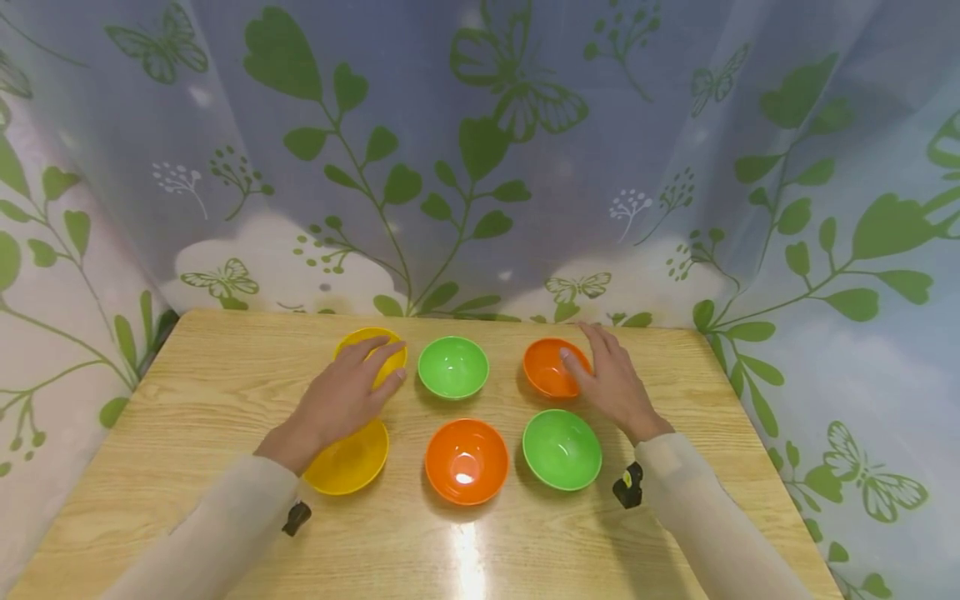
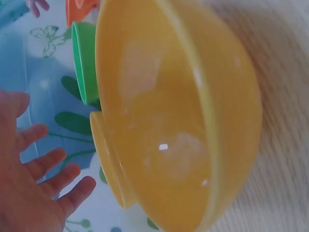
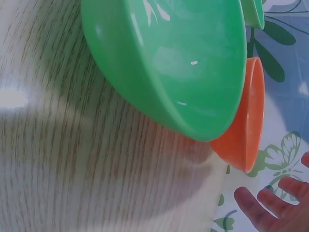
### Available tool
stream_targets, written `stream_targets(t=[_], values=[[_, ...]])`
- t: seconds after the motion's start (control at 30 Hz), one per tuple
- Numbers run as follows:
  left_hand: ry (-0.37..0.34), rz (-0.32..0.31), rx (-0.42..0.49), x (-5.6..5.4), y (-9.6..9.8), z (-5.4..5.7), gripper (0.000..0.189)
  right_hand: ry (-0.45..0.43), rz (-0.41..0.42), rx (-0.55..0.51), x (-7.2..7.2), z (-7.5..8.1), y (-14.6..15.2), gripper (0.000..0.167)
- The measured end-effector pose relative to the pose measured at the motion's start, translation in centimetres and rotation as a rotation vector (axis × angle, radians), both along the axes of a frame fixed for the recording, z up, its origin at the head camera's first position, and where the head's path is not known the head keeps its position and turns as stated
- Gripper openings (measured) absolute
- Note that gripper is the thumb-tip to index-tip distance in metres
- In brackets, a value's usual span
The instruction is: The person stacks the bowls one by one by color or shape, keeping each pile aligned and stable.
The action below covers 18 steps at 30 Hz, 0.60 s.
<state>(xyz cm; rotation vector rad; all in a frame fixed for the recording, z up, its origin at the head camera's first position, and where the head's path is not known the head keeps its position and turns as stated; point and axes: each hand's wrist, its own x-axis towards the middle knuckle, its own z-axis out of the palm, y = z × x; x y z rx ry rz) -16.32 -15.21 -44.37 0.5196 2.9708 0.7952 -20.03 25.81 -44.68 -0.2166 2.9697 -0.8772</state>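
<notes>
At the far yellow bowl (image 1: 386,364) and orange bowl (image 1: 549,368), left grip (image 1: 341,400), right grip (image 1: 615,383) spread.

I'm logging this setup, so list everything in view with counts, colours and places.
Yellow bowls: 2, yellow, left end of both rows
Green bowls: 2, green, back row middle and front row right
Orange bowls: 2, orange, back row right and front row middle
Table: 1, light wood, under the bowls
Patterned cloth: count unclear, blue-grey, white and green, around the table
Black objects: 2, black, near the wrists
Sleeves: 2, off-white, on both arms
Left hand: 1, bare, by the back yellow bowl
Right hand: 1, bare, by the back orange bowl
</notes>
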Motion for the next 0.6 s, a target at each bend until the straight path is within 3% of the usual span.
stream_targets(t=[0.37, 0.6], values=[[-0.04, -0.023, 0.054, 1.5, 1.7, 0.1, 0.054, -0.011, -0.048, -0.099, -0.4, -1.2, 0.6, 0.074], [-0.037, -0.035, 0.069, 2.3, 2.4, -0.1, 0.051, -0.067, -0.082, -0.163, -0.5, -1.9, 1.3, 0.078]])
